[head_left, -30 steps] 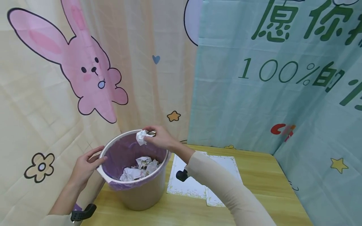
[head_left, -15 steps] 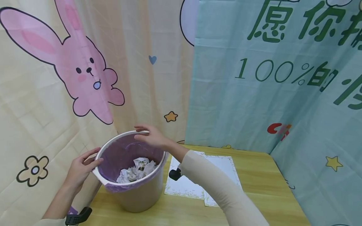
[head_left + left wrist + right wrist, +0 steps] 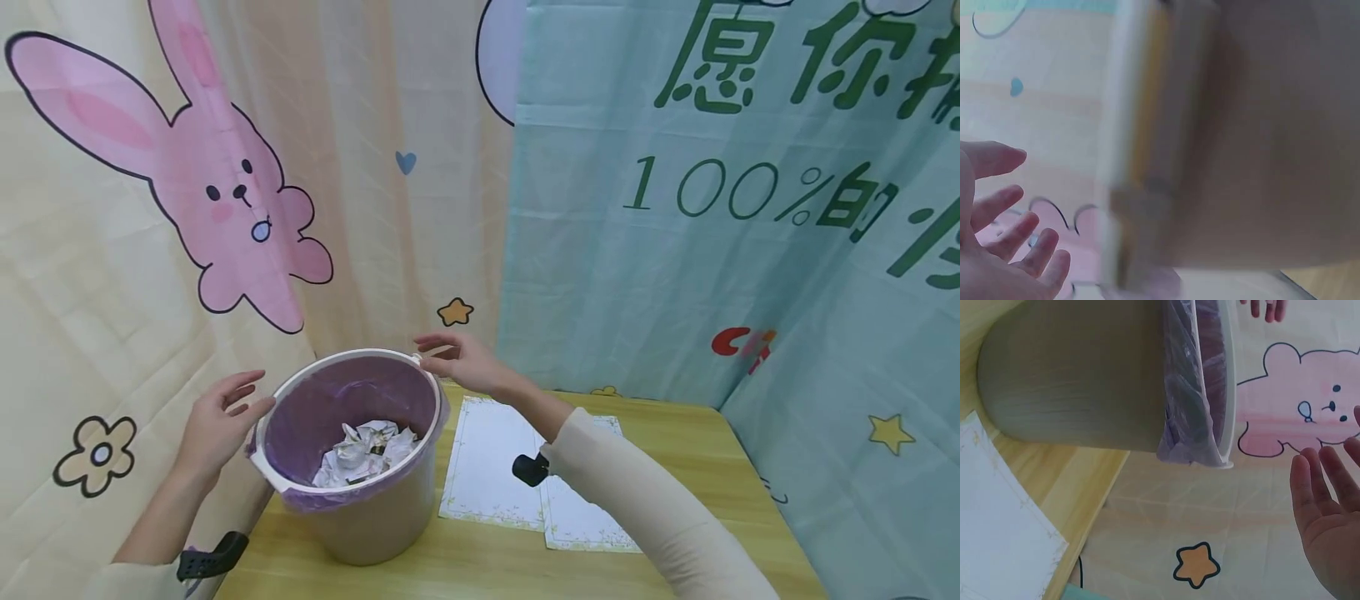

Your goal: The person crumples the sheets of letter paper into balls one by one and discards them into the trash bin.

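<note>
Right now both your hands are free of any load, held near the rim of the bin (image 3: 367,533) with their fingers loosely bent. Your left hand (image 3: 213,429) is just beside the rim on the left, and your left wrist view shows a gap between its spread fingers and the bin. Your right hand (image 3: 468,367) hangs by the far right part of the rim; from the head view alone you could take the fingertips to be touching it, but your right wrist view shows them apart. The tan bin stands near the left edge of the wooden bench (image 3: 487,571), lined with a thin purple bag (image 3: 322,408) that is folded over the white rim. Inside the bin, crumpled paper (image 3: 360,458) sits in a heap in the bag. To the right of the bin, two white sheets with a leafy border, a left sheet (image 3: 487,467) and a right sheet (image 3: 581,521), lie flat side by side, partly hidden under your right arm and its cream sleeve (image 3: 645,500). Behind the bench hang a cream curtain (image 3: 375,250) with a pink rabbit (image 3: 225,217) on it, and a blue curtain (image 3: 600,292) with green lettering.
</note>
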### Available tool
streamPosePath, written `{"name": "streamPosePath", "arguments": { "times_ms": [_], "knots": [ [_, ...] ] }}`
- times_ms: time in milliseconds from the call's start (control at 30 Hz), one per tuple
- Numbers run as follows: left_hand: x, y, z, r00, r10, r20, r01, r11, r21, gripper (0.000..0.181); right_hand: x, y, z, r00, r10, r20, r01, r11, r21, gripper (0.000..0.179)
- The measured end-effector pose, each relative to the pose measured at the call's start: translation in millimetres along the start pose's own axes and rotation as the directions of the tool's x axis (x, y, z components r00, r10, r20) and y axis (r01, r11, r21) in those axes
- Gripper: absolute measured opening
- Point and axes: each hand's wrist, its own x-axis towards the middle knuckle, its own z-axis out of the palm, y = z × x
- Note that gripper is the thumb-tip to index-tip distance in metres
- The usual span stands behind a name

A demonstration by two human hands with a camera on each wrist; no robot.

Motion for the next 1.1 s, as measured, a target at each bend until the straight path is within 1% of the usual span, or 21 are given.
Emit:
{"name": "streamPosePath", "arguments": {
  "times_ms": [67, 233, 300, 400, 500, 700, 800, 867, 933, 1033, 1100],
  "knots": [
    [5.5, 15.8, 1.7, 1.0, 0.021, -0.009, -0.02, 1.0, 0.007, 0.05, -8.1, -1, -10, 1.0, -0.009, -0.012, 0.009, 1.0, -0.003, 0.04],
    [23.0, 57.2, 12.1, 0.994, 0.107, 0.03, -0.107, 0.994, -0.004, 0.052, -28.8, -2, -36, 0.998, -0.027, -0.061, 0.025, 1.0, -0.019, 0.04],
    [30.2, 71.8, 18.7, 0.989, 0.139, 0.05, -0.137, 0.99, -0.04, 0.052, -37.9, -2, -47, 0.996, -0.014, -0.086, 0.012, 1.0, -0.024, 0.04],
    [37.6, 90.1, 30.1, 0.981, 0.175, 0.082, -0.167, 0.981, -0.095, 0.052, -52.0, 1, -63, 0.993, 0.022, -0.117, -0.025, 0.999, -0.026, 0.041],
    [41.2, 106.8, 43.2, 0.972, 0.201, 0.124, -0.18, 0.971, -0.159, 0.053, -67.2, 4, -76, 0.988, 0.047, -0.145, -0.052, 0.998, -0.029, 0.041],
    [42.3, 137.7, 72.0, 0.958, 0.216, 0.188, -0.163, 0.951, -0.263, 0.054, -95.4, 13, -99, 0.979, 0.069, -0.192, -0.078, 0.996, -0.04, 0.042],
    [45.8, 148.3, 90.7, 0.953, 0.222, 0.206, -0.155, 0.942, -0.298, 0.053, -105.8, 20, -109, 0.971, 0.089, -0.224, -0.101, 0.994, -0.046, 0.043],
    [47.3, 154.1, 104.0, 0.949, 0.223, 0.222, -0.151, 0.942, -0.3, 0.052, -111.9, 25, -114, 0.965, 0.112, -0.237, -0.126, 0.991, -0.044, 0.044],
    [48.5, 159.7, 121.0, 0.946, 0.22, 0.239, -0.139, 0.939, -0.314, 0.053, -120.0, 33, -121, 0.957, 0.139, -0.255, -0.153, 0.987, -0.039, 0.045],
    [51.0, 166.7, 146.8, 0.939, 0.207, 0.274, -0.104, 0.931, -0.35, 0.053, -133.2, 43, -134, 0.941, 0.173, -0.289, -0.186, 0.982, -0.018, 0.047],
    [52.9, 170.8, 163.0, 0.937, 0.188, 0.294, -0.065, 0.921, -0.384, 0.054, -141.0, 49, -143, 0.932, 0.188, -0.311, -0.2, 0.98, -0.007, 0.048]
  ]
}}
